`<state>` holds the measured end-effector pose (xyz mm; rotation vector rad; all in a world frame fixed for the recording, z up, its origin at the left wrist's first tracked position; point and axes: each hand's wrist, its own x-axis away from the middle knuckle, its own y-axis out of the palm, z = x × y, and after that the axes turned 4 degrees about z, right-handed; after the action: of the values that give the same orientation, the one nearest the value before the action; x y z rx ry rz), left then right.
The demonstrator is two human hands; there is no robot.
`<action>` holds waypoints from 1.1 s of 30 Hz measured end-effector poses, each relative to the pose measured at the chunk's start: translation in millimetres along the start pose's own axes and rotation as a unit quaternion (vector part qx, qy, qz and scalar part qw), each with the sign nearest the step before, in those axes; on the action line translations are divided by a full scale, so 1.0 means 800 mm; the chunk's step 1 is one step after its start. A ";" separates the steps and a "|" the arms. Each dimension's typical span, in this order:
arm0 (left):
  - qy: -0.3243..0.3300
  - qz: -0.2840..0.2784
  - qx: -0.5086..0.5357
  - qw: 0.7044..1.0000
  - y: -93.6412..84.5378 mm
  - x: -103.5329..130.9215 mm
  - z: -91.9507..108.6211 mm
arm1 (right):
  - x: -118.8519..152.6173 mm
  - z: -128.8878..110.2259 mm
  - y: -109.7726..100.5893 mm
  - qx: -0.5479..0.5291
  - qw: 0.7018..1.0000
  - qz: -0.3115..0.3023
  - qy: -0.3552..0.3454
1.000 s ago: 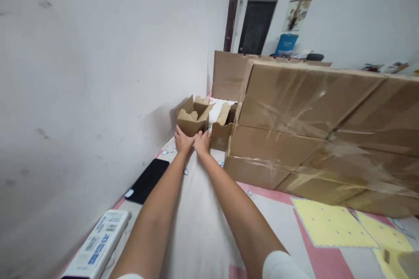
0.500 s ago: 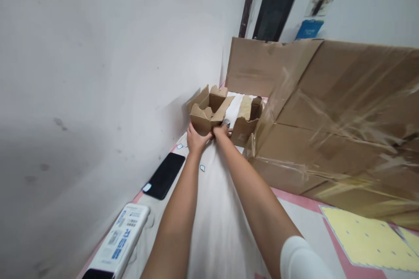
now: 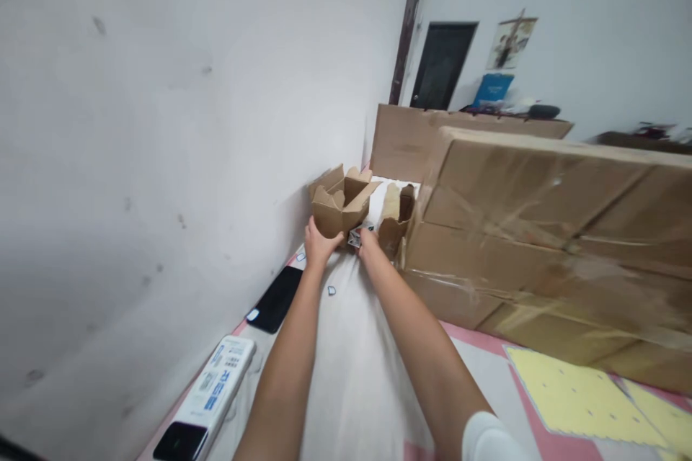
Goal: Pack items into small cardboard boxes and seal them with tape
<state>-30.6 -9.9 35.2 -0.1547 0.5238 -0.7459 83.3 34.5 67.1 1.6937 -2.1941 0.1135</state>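
A small open-topped cardboard box stands against the wall with its flaps up. My left hand grips its lower front, fingers at the left side and thumb stretched across the front. Just right of that box, my right hand is closed on a small white printed packet with dark markings; its exact kind is too small to tell. The packet is close to the box's lower right corner. Beside my right hand stands a second open cardboard box, with a pale flap raised.
Large taped cartons form a barrier on the right. Along the left wall lie a black phone and a white power strip with a dark device on it. Yellow sheets lie at the lower right.
The packet by my right hand shows more clearly now, and that hand has drawn back slightly from the box. My view has tilted up, so the boxes sit lower in the picture.
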 end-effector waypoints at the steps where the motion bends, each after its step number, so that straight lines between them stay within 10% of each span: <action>1: 0.008 0.002 0.016 1.000 -0.011 0.001 0.012 | 0.013 -0.009 -0.008 -0.019 1.000 -0.009 0.015; 8: 0.035 -0.029 0.168 0.985 -0.131 0.035 0.074 | 0.163 -0.039 -0.107 -0.153 0.975 -0.153 0.045; 15: -0.041 -0.106 0.274 0.955 -0.217 0.155 0.085 | 0.322 0.016 -0.301 -0.253 0.933 -0.222 0.125; 20: -0.054 -0.142 0.299 0.942 -0.225 0.238 0.083 | 0.387 0.036 -0.471 -0.270 0.954 -0.129 0.018; 26: -0.021 -0.222 0.296 0.929 -0.219 0.372 0.082 | 0.451 -0.017 -0.642 -0.186 0.970 0.003 -0.153; 30: 0.067 -0.393 0.283 0.872 -0.214 0.452 0.078 | 0.505 -0.076 -0.681 -0.105 0.934 0.101 -0.326; 33: 0.085 -0.458 0.301 0.832 -0.206 0.482 0.068 | 0.534 -0.111 -0.672 -0.012 0.909 0.038 -0.415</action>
<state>133.3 -395.8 -19.3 0.2851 0.3368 -1.8496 522.9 -481.4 207.4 1.8480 -2.8089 -0.7481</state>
